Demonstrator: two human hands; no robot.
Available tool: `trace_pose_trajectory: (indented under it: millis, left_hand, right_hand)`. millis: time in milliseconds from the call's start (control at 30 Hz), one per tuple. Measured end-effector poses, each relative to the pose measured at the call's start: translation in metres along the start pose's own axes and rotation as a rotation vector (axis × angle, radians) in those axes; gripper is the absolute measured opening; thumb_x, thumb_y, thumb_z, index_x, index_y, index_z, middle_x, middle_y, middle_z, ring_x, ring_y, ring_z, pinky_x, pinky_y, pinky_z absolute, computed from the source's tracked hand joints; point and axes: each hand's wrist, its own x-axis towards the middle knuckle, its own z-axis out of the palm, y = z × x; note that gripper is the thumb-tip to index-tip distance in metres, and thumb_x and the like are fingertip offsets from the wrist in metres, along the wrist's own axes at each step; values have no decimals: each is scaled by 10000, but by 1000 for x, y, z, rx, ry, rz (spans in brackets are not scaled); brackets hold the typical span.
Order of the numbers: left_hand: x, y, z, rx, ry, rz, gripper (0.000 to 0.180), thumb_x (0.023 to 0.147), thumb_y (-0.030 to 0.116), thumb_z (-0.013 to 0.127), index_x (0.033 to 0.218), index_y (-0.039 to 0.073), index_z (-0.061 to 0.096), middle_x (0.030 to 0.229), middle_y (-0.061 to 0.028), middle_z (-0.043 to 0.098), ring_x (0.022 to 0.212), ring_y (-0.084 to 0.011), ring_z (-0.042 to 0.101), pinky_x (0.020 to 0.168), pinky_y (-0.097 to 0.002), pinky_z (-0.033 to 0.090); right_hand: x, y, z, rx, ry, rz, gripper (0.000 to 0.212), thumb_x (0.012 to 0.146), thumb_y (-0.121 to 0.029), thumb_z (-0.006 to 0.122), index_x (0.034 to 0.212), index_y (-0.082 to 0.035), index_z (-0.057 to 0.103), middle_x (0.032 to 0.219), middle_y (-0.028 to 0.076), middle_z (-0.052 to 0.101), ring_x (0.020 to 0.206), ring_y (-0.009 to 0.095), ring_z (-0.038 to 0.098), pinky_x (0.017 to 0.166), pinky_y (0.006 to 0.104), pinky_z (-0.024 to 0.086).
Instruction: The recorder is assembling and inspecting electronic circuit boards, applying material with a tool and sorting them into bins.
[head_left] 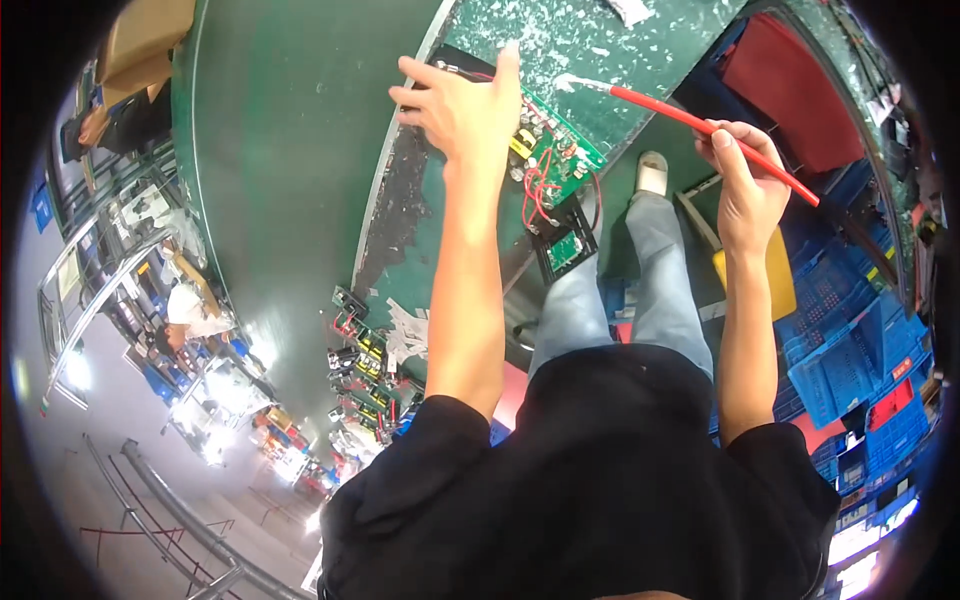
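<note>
The right hand (pixel 750 190) is gripping a red brush (pixel 665 105); the left hand (pixel 465 115) is splaying over a circuit board (pixel 575 165). Blue crates (pixel 850 370) are standing rightward, contents unclear.

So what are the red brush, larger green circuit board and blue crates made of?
The red brush has a glossy handle, perhaps painted wood or plastic. The larger green circuit board looks like coated fibreglass, flat and bearing components. The blue crates seem smooth moulded plastic, with evenly coloured, perforated walls.
</note>
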Motion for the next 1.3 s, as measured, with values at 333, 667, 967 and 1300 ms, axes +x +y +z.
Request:
trace_pose_trajectory:
  millis: [333, 667, 967, 1300]
  left_hand:
    - [22, -59, 6, -145, -273, 247, 908, 673, 434, 760, 1275, -36, 269, 1167, -266, 347, 1067, -382, 444, 843, -421, 445]
    - [22, -64, 13, -219, -246, 249, 910, 687, 467, 764, 1250, -52, 273, 1137, -274, 338, 1071, -372, 421, 814, -427, 449]
    - [16, -65, 15, -223, -211, 235, 913, 686, 468, 766, 1262, -38, 269, 1147, -269, 330, 1030, -396, 467, 810, -435, 453]
    - [16, -62, 15, -251, -182, 238, 900, 681, 443, 778, 1257, -29, 274, 1139, -257, 327, 1021, -391, 462, 803, -432, 455]
  right_hand:
    - [11, 28, 31, -55, -111, 43, 142, 850, -39, 642, 959, 39, 593, 965, 126, 626, 853, 198, 632, 779, 323, 538]
    - [12, 31, 29, -136, -188, -48, 159, 845, -39, 641, 953, 64, 585, 991, 147, 618, 871, 208, 628, 793, 326, 531]
    - [14, 29, 27, -213, -241, -80, 149, 850, -40, 631, 938, 70, 581, 990, 156, 613, 872, 223, 625, 806, 337, 526]
    - [16, 25, 27, -174, -230, -76, 134, 845, -40, 628, 921, 59, 579, 973, 160, 605, 884, 219, 604, 799, 331, 518]
